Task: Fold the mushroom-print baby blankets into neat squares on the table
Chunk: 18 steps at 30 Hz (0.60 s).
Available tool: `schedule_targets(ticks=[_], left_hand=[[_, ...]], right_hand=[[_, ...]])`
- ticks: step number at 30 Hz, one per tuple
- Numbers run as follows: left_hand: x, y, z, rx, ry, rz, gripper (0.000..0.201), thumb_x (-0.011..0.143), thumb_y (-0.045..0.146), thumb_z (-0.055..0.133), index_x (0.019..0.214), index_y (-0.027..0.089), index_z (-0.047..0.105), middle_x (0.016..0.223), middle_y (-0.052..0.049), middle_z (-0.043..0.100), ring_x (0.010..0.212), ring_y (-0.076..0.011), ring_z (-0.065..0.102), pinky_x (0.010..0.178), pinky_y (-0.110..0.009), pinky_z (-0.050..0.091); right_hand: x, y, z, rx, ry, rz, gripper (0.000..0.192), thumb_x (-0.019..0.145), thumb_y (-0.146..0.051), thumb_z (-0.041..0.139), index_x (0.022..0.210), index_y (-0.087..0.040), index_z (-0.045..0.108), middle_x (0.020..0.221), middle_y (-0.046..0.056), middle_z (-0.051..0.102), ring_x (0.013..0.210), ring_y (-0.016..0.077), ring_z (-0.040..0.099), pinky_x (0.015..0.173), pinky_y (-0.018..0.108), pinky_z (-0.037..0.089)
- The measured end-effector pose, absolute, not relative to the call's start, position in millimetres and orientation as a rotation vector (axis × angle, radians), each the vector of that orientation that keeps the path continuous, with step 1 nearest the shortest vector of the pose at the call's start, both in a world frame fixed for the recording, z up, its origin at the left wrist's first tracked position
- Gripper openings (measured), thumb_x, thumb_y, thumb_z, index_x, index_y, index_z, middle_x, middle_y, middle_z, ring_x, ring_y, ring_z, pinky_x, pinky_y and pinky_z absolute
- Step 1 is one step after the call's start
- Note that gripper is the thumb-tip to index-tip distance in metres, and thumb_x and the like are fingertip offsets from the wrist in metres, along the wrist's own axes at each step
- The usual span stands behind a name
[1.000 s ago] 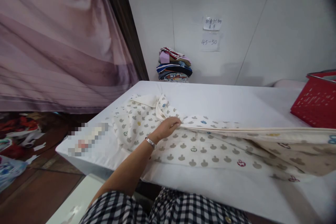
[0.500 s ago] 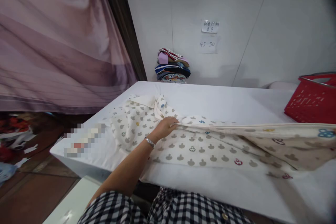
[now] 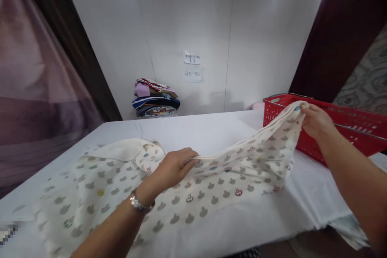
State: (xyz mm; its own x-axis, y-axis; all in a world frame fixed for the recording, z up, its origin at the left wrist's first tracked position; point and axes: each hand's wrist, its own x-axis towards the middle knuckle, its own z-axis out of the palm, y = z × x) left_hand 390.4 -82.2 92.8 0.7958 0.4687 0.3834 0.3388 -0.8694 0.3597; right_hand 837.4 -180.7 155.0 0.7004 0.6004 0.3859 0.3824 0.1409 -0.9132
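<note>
The cloth [image 3: 193, 185], cream with small printed shapes, lies spread over the white bench [image 3: 211, 129], its right end lifted off the surface. Your left hand [image 3: 172, 167] pinches the top hem near the middle, fingers closed on the edge. Your right hand [image 3: 316, 121] grips the far corner, raised just in front of the red basket [image 3: 347, 125]. To handle this well, I'd keep the hem taut between both hands so the edge runs straight, and hold the raised corner clear of the basket rim. A stack of folded clothes [image 3: 155, 98] sits against the wall beneath two paper notes [image 3: 192, 66]. The cloth's near left part runs out of view, and the notes' writing is too small to read.
</note>
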Motion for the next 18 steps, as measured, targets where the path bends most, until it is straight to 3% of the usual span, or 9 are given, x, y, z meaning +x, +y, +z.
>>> schedule_targets(ticks=[3,6,8,11,18], left_hand=[[415.5,-87.6,84.1,2.733,0.749,0.69,0.025,0.093,0.032,0.038,0.09,0.022,0.06,0.087,-0.002,0.065,0.08,-0.0157,0.06,0.071,-0.026,0.044],[440.0,-96.1,73.8,2.757,0.818,0.62,0.025,0.093,0.031,0.038,0.09,0.021,0.062,0.09,-0.002,0.066,0.084,-0.0158,0.061,0.073,-0.026,0.044],[456.2,-103.4,69.8,2.792,0.797,0.565,0.024,0.092,0.03,0.04,0.092,0.021,0.062,0.094,-0.001,0.067,0.086,-0.0154,0.061,0.072,-0.025,0.044],[475.7,-113.2,66.5,2.845,0.725,0.497,0.025,0.092,0.03,0.039,0.093,0.021,0.062,0.097,-0.001,0.067,0.087,-0.0158,0.061,0.068,-0.025,0.044],[471.0,-113.4,50.9,2.752,0.583,0.433,0.023,0.089,0.038,0.049,0.096,0.023,0.064,0.098,0.0,0.069,0.09,-0.0146,0.062,0.068,-0.023,0.04]], right_hand=[[802.1,-188.7,145.8,-1.439,-0.934,0.725,0.025,0.076,-0.04,0.065,0.073,-0.016,0.059,0.068,0.004,0.061,0.058,0.0128,0.058,0.06,0.031,0.041],[750.1,-195.9,122.1,-1.448,-1.439,1.105,0.033,0.07,-0.048,0.069,0.075,-0.016,0.065,0.068,0.004,0.061,0.059,0.0154,0.057,0.058,0.028,0.043],[713.5,-197.2,103.9,-1.368,-1.835,1.125,0.034,0.075,-0.051,0.064,0.075,-0.017,0.067,0.082,0.007,0.064,0.076,0.0205,0.06,0.071,0.032,0.048],[671.8,-194.7,77.3,-1.383,-1.958,0.942,0.035,0.08,-0.052,0.057,0.077,-0.02,0.069,0.101,0.01,0.064,0.099,0.0275,0.058,0.091,0.038,0.044],[659.2,-197.4,37.5,-1.387,-1.983,1.084,0.033,0.086,-0.049,0.048,0.08,-0.021,0.066,0.085,0.004,0.065,0.083,0.0211,0.059,0.079,0.031,0.047]])
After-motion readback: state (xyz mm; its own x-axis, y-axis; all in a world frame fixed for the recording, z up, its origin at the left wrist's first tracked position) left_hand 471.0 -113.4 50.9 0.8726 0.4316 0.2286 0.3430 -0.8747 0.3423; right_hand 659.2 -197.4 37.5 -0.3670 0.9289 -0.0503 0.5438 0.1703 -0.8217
